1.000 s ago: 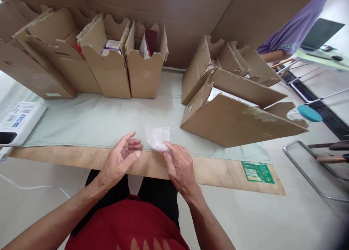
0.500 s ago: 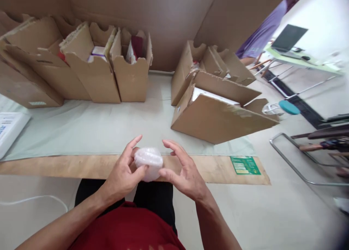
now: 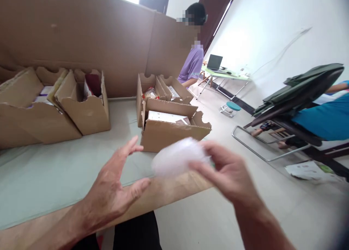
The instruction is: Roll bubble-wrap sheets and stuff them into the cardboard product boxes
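Observation:
A white, translucent bundle that looks like bubble wrap (image 3: 178, 157) is blurred by motion above the table's front edge. My right hand (image 3: 226, 170) grips its right end between thumb and fingers. To the left, my left hand (image 3: 117, 188) is apart from the bundle, thumb and fingers spread with nothing between them. What the wrapping holds, if anything, cannot be made out. Just beyond the bundle stands a cardboard file box (image 3: 174, 133) with white flat items inside.
More cardboard boxes (image 3: 89, 113) line the back left, before a tall cardboard panel (image 3: 109, 43). Past the panel is a person in a purple shirt (image 3: 192, 64). A folding table (image 3: 231, 75) with a laptop (image 3: 215, 63), a teal stool (image 3: 233, 105) and a reclining chair (image 3: 294, 108) with someone on it are at right.
The view has swung right and up. The bundle has moved right in my right hand, which has closed on it. My left hand has let go of it.

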A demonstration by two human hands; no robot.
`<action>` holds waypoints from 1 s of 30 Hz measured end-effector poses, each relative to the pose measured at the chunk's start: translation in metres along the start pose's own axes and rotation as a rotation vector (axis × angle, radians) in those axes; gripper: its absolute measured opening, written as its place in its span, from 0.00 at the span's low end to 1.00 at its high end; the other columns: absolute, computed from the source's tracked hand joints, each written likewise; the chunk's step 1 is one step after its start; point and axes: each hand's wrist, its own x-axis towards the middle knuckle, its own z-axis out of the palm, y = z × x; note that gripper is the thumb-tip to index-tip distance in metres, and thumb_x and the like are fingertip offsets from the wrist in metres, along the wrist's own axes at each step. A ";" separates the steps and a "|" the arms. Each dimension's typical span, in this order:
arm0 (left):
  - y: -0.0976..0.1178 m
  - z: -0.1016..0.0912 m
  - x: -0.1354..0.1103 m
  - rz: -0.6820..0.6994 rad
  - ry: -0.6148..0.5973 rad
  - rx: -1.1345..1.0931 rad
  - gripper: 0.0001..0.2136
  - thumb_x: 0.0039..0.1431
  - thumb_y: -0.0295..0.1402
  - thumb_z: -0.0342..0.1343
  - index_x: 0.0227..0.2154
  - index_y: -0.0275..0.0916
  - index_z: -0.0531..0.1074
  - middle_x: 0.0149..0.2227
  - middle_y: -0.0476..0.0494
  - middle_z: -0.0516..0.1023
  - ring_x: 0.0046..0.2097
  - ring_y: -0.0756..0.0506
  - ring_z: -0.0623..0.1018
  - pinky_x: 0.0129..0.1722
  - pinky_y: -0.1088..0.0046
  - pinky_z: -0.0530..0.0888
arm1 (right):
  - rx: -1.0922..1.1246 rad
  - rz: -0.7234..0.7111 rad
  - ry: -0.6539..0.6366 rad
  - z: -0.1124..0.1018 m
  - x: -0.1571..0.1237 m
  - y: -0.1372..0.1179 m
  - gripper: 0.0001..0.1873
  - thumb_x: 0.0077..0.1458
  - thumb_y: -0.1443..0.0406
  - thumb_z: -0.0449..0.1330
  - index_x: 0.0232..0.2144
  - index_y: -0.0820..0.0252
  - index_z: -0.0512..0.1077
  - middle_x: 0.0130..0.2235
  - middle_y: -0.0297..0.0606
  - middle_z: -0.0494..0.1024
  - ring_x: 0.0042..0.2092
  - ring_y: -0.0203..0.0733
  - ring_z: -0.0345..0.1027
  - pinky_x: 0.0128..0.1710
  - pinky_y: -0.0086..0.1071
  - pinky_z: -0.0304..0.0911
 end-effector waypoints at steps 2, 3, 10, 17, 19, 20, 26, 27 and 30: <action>0.005 -0.001 0.037 0.138 0.063 0.073 0.32 0.65 0.36 0.57 0.70 0.48 0.55 0.60 0.38 0.75 0.59 0.37 0.76 0.58 0.54 0.76 | -0.057 -0.040 0.348 -0.028 0.022 0.005 0.12 0.56 0.59 0.69 0.41 0.52 0.74 0.37 0.35 0.80 0.37 0.45 0.75 0.35 0.36 0.70; 0.007 0.001 0.056 0.217 0.067 0.109 0.29 0.65 0.35 0.56 0.68 0.46 0.59 0.61 0.37 0.74 0.61 0.36 0.75 0.60 0.53 0.74 | -0.110 -0.068 0.476 -0.038 0.034 0.009 0.15 0.54 0.58 0.70 0.42 0.52 0.73 0.38 0.35 0.80 0.37 0.45 0.75 0.34 0.36 0.70; 0.005 0.026 0.141 0.283 -0.325 0.510 0.10 0.61 0.38 0.59 0.39 0.36 0.75 0.43 0.36 0.81 0.50 0.33 0.79 0.52 0.52 0.73 | -0.876 0.188 0.271 -0.044 0.093 0.035 0.12 0.54 0.59 0.63 0.38 0.57 0.70 0.32 0.39 0.78 0.34 0.48 0.72 0.33 0.35 0.61; 0.012 0.028 0.145 0.092 -0.434 0.583 0.09 0.62 0.38 0.57 0.29 0.41 0.70 0.34 0.42 0.80 0.38 0.38 0.79 0.33 0.66 0.68 | -1.036 0.290 -0.083 -0.058 0.113 0.021 0.21 0.53 0.60 0.62 0.49 0.59 0.72 0.31 0.37 0.78 0.33 0.49 0.72 0.34 0.35 0.59; 0.013 0.030 0.146 0.065 -0.446 0.592 0.08 0.62 0.37 0.57 0.29 0.40 0.70 0.34 0.40 0.80 0.40 0.37 0.79 0.33 0.66 0.68 | -1.039 0.304 -0.145 -0.070 0.120 0.022 0.28 0.52 0.60 0.62 0.55 0.60 0.70 0.31 0.37 0.78 0.35 0.50 0.73 0.35 0.36 0.61; 0.014 0.031 0.147 0.055 -0.448 0.590 0.08 0.62 0.37 0.57 0.29 0.40 0.71 0.34 0.40 0.80 0.40 0.36 0.79 0.33 0.65 0.67 | -1.058 0.310 -0.170 -0.076 0.122 0.024 0.30 0.51 0.60 0.63 0.57 0.61 0.70 0.32 0.38 0.79 0.36 0.50 0.73 0.35 0.36 0.61; 0.018 0.018 0.165 0.069 -0.499 0.484 0.18 0.62 0.46 0.56 0.22 0.40 0.71 0.24 0.44 0.73 0.29 0.43 0.73 0.31 0.67 0.64 | -1.235 0.322 -0.261 -0.072 0.125 0.033 0.26 0.50 0.62 0.60 0.52 0.59 0.76 0.34 0.42 0.81 0.37 0.51 0.74 0.31 0.35 0.60; 0.019 0.016 0.172 0.081 -0.521 0.465 0.20 0.64 0.47 0.53 0.20 0.40 0.71 0.22 0.45 0.71 0.28 0.45 0.71 0.31 0.68 0.62 | -1.202 0.315 -0.256 -0.067 0.124 0.033 0.25 0.51 0.63 0.60 0.52 0.60 0.76 0.33 0.41 0.81 0.37 0.51 0.74 0.32 0.35 0.60; 0.016 0.019 0.199 0.150 -0.571 0.375 0.19 0.67 0.40 0.48 0.22 0.39 0.73 0.22 0.47 0.69 0.26 0.48 0.68 0.31 0.69 0.59 | -0.952 0.287 -0.237 -0.053 0.121 0.034 0.24 0.52 0.65 0.58 0.52 0.61 0.74 0.32 0.39 0.80 0.34 0.47 0.73 0.31 0.33 0.61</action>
